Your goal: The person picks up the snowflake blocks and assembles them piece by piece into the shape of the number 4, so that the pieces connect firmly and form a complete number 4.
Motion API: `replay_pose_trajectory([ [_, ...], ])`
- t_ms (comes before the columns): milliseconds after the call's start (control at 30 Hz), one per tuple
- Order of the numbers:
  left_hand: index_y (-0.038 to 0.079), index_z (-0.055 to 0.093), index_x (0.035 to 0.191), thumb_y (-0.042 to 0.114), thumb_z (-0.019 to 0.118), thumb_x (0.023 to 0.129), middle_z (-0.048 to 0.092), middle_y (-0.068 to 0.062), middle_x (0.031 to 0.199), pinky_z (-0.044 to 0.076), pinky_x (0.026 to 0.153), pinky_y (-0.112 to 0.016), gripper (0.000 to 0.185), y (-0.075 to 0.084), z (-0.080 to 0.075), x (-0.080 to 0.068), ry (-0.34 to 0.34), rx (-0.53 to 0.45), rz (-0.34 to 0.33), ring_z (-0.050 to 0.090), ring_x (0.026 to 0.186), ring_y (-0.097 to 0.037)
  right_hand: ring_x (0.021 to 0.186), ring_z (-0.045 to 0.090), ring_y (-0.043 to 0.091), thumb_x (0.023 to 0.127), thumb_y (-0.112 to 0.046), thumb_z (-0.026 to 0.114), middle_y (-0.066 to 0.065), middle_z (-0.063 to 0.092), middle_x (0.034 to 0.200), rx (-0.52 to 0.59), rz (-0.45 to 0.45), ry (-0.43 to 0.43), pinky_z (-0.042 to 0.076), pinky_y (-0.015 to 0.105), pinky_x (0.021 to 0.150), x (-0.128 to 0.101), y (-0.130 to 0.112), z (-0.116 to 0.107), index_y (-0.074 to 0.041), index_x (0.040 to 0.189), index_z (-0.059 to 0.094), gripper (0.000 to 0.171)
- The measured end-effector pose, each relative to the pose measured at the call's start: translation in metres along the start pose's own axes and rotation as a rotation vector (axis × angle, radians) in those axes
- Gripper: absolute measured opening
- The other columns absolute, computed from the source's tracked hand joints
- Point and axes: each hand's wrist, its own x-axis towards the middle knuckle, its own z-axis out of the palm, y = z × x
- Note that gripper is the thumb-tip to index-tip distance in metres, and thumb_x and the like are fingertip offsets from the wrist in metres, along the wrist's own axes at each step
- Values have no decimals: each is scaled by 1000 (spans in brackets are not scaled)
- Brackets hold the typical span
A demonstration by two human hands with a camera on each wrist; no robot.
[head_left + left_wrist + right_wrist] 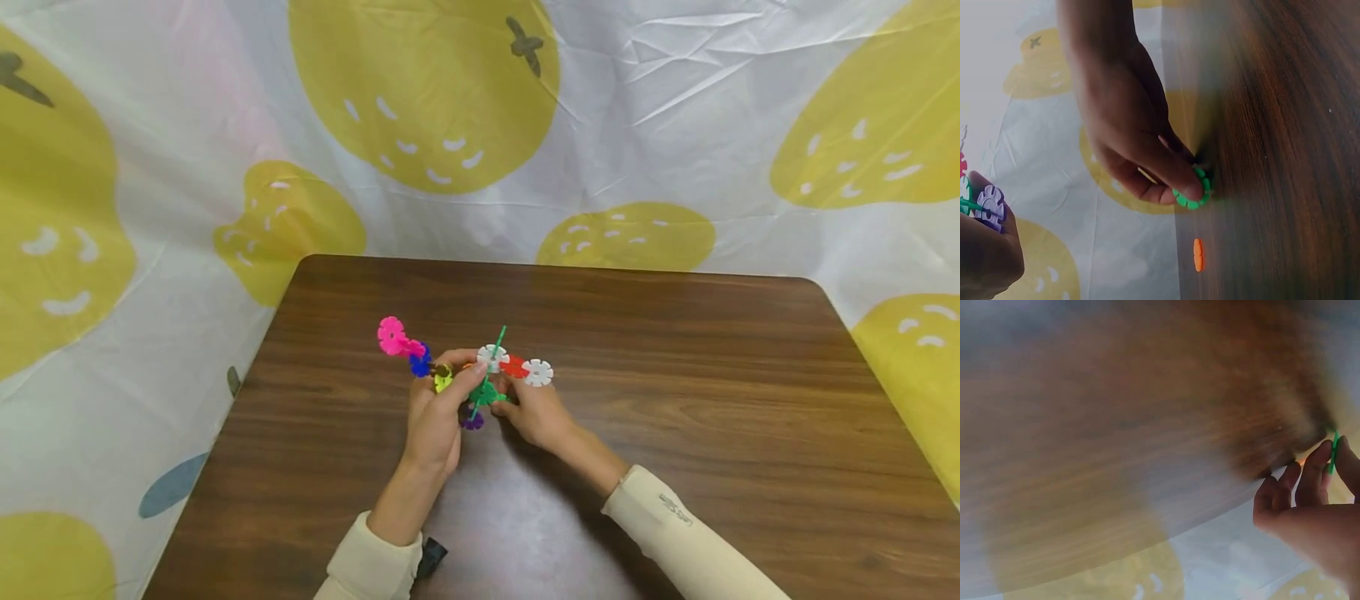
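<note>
My left hand [433, 421] grips a chain of notched plastic snowflake discs. From it stick out pink [392, 336], blue [421, 360], yellow [444, 379], white [492, 358], red [514, 367] and purple [473, 422] discs. A green disc seen edge-on [501, 333] slots against the white one. Close beside the chain is my right hand [540, 412]. In the right wrist view, its thumb and forefinger pinch a green snowflake disc [1334, 453]; the left wrist view also shows that green disc [1192, 195]. An orange disc [1199, 255] appears below it there. My fingers partly hide the chain's middle.
The brown wood-grain table [712, 400] lies under both hands. A white cloth with yellow fruit prints [427, 92] hangs behind it. A small black item [431, 558] shows by the left sleeve. Much of the right wrist view is blurred.
</note>
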Motion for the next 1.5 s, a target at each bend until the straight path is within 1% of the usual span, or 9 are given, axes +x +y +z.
replay_pose_trajectory([
  [133,18,76,92,2,69,90,72,5,89,50,74,-21,18,0,2,0,-11,4,-6,62,84,-10,70,53,12,86,-7,81,0,62,74,32,26,-26,44,27,68,-6,4,-6,-8,84,63,18],
  [267,18,76,92,2,69,90,71,6,87,51,69,-20,17,0,3,0,-26,2,-19,62,78,-8,68,51,8,87,-7,80,-1,64,73,57,56,-43,44,26,67,-11,7,-11,-9,83,66,15],
  [567,17,75,92,2,69,90,71,6,87,51,69,-20,17,-1,3,0,-24,16,-31,61,79,-8,68,51,7,86,-4,79,-1,66,71,46,9,-46,45,28,68,-11,10,-12,-9,83,69,12],
  [667,17,75,92,2,68,90,71,6,88,50,69,-20,17,-1,3,0,-22,18,-29,61,79,-8,70,53,10,85,-5,80,-2,66,73,22,6,-34,46,28,69,-10,10,-10,-9,84,69,12],
  [900,18,75,91,1,70,89,72,6,88,49,73,-20,18,0,4,1,-11,19,-25,61,84,-9,76,56,15,87,-9,82,-2,66,80,-34,-51,-10,47,31,70,-7,10,-6,-9,88,71,11],
  [1133,18,75,91,2,70,89,72,6,88,49,74,-21,18,0,3,0,-10,26,-25,61,85,-10,72,53,12,85,-10,83,-3,65,77,-42,-60,-4,44,27,67,-6,9,-6,-10,87,72,11],
  [1267,18,75,91,2,69,89,72,6,88,49,74,-21,18,0,2,1,-11,25,-24,61,85,-10,74,56,14,86,-9,83,-1,67,79,-45,-57,-5,47,30,68,-6,8,-6,-10,87,72,11],
  [1400,18,75,91,1,69,89,72,7,87,50,71,-20,18,0,2,1,-15,29,-25,61,81,-8,79,63,18,86,-7,81,3,71,82,-14,-5,-5,52,36,74,-8,6,-11,-7,91,73,10],
  [1500,18,75,92,1,69,90,71,6,85,53,66,-20,17,0,1,1,-25,26,-25,64,73,-7,78,64,17,86,-8,81,4,73,82,15,55,13,54,36,74,-10,2,-24,-5,93,73,11],
])
